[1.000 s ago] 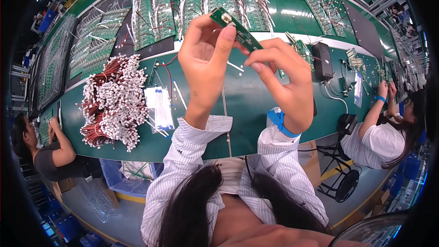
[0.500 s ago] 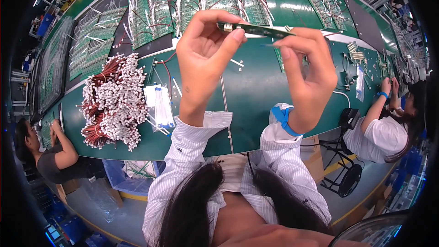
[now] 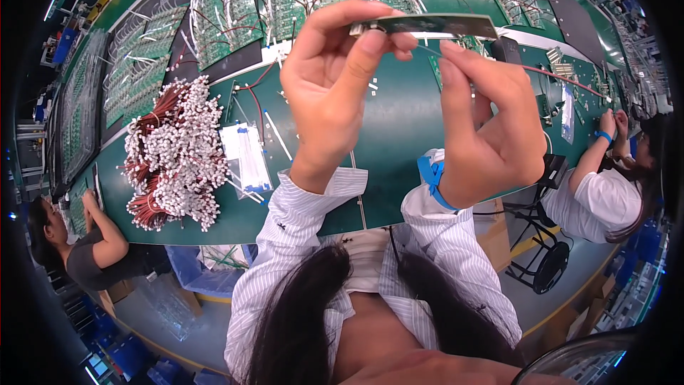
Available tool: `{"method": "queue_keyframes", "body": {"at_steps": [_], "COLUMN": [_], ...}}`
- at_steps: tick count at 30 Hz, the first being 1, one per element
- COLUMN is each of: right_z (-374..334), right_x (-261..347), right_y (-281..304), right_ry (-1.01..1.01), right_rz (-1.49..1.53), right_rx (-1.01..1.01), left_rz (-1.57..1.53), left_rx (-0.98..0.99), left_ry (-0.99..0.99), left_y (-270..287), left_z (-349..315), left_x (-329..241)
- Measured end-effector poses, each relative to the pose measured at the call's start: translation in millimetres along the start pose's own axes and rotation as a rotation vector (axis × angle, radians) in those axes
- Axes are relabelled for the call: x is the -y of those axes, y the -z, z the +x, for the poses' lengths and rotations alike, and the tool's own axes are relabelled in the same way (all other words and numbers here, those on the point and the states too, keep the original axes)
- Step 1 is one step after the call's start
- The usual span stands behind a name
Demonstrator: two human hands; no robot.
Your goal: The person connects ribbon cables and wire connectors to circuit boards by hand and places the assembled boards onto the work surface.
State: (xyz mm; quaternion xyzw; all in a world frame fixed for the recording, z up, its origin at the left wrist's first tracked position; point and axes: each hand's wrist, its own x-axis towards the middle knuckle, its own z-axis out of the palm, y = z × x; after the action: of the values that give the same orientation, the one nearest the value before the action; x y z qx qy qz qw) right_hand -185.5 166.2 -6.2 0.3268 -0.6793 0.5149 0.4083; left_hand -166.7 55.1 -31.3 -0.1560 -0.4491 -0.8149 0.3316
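The left hand (image 3: 331, 103) pinches one end of the thin board (image 3: 431, 23) above the bench (image 3: 392, 139) — probably light, stiff and snappable, so best held by its edges — while the right hand (image 3: 491, 117) pinches a skinny stick (image 3: 429, 50).

Wearer's two hands (image 3: 328, 96) (image 3: 491, 121), one gripped circuit board (image 3: 442, 24), two nearby co-workers (image 3: 92, 257) (image 3: 605, 199)
Two striped sleeves (image 3: 285, 210) (image 3: 452, 249), two blue wristbands (image 3: 430, 175) (image 3: 604, 135), one heap of white-ended wire harnesses (image 3: 174, 153); harnesses and green board panels (image 3: 228, 14) too crowded to count.
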Motion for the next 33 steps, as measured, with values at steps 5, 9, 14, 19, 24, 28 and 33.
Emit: {"method": "queue_keyframes", "body": {"at_steps": [5,9,14,19,24,28,33], "right_z": [-3.4,-2.9,-3.4,-2.3,-1.7,-1.9,-2.6], "right_x": [1.2,0.4,-0.6,0.1,-1.2,-1.9,-3.7], "right_y": [0.1,-4.1,-3.6,-2.9,-2.5,-3.5,-2.7], "right_ry": [-0.059,-0.067,-0.073,-0.090,-0.099,-0.097,-0.081], "right_rz": [0.017,-0.068,-0.090,-0.114,-0.121,-0.124,-0.158], "right_rx": [-0.028,-0.051,-0.025,-0.004,0.033,0.026,0.035], "left_rz": [-0.056,-0.122,-0.105,0.010,0.055,0.060,0.174], "left_rx": [0.034,0.010,0.049,0.008,0.023,0.012,0.019], "left_ry": [0.000,0.093,0.076,0.041,0.022,0.015,-0.046], "left_y": [-3.8,-6.6,-3.5,-7.8,-6.3,-7.4,-7.9], "left_z": [-0.5,-2.0,-1.6,-1.8,-1.7,-1.5,-1.5], "left_x": [3.0,0.1,1.2,1.5,2.4,3.2,5.5]}}
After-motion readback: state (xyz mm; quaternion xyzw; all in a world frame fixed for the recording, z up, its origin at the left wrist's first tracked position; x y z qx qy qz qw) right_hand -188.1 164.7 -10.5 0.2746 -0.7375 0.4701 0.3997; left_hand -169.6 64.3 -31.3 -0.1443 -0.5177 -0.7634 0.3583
